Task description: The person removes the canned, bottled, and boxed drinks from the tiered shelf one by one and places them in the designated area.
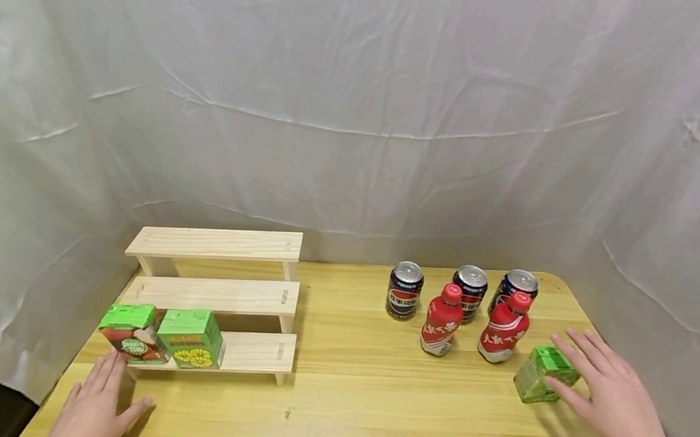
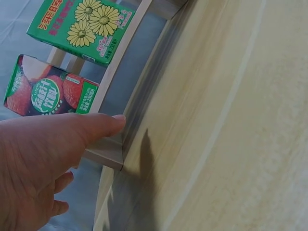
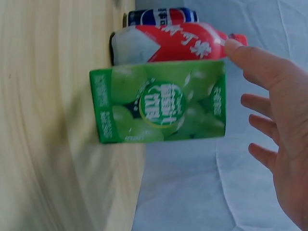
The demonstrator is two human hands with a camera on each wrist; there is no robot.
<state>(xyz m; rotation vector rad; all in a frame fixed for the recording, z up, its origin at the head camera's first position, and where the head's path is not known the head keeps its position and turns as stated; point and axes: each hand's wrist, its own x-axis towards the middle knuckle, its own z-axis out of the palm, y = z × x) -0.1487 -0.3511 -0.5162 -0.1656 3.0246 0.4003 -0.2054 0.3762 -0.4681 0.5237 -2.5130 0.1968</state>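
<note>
Right hand [image 1: 617, 398] and left hand [image 1: 95, 407] spread, empty.
We judge two cartons [image 1: 191, 338] on shelf [image 1: 222, 242]; third carton [image 1: 533, 377], bottles [image 1: 442, 323], cans [image 1: 404, 292] left.

Right wrist view: a green juice box [image 3: 161, 103] is seen nearest, its face printed with pale green fruit and a round label bearing white characters. On its far side, a red and white bottle [image 3: 187, 42] is partly covered by the box, and beyond that a blue can [image 3: 161, 17] is only partly exposed. At the right, the right hand [image 3: 288, 115] is held apart from the box; the bottle's top is overlapped by the thumb. The wooden tabletop [image 3: 43, 120] is shown at left, pale cloth [image 3: 187, 192] at right
</note>
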